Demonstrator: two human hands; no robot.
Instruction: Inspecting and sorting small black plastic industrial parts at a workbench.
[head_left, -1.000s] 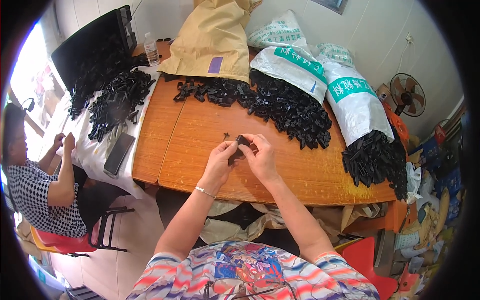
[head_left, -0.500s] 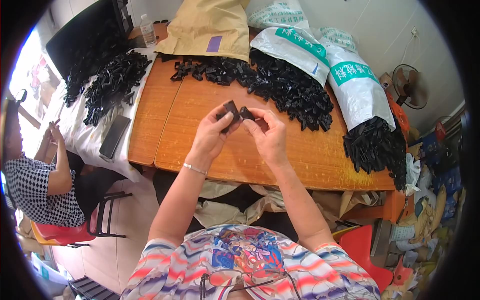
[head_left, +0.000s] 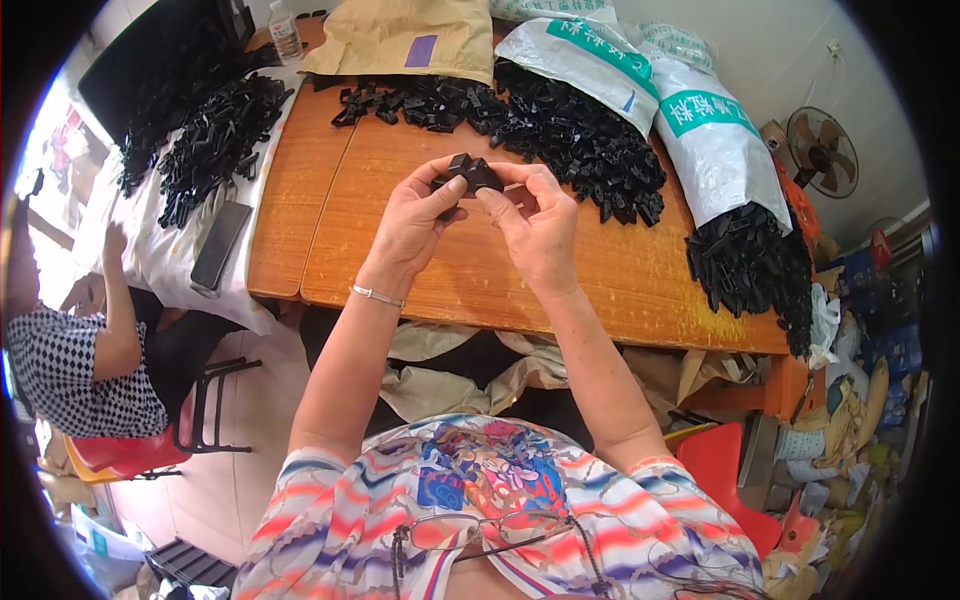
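Observation:
Above the middle of the wooden table, my left hand (head_left: 408, 218) grips a black plastic block (head_left: 459, 166) between thumb and fingers. My right hand (head_left: 545, 228) pinches a smaller black plastic piece (head_left: 485, 180) against the block's right side. The two parts touch; whether they are joined I cannot tell, as my fingers cover much of them. Beyond my hands, loose black plastic parts (head_left: 590, 150) lie heaped along the far side of the table (head_left: 400, 255).
A brown paper sack (head_left: 390, 40) and white woven sacks (head_left: 715, 150) stand behind the heaps. On the left, another person (head_left: 75, 370) sits by a cloth-covered table with more black parts (head_left: 215, 140) and a phone (head_left: 220, 247). A fan (head_left: 820, 150) stands at right.
My hands have brought the two black parts together, where a small gap showed before. The whole view has shifted, with the table higher in it. The other person's hand has moved.

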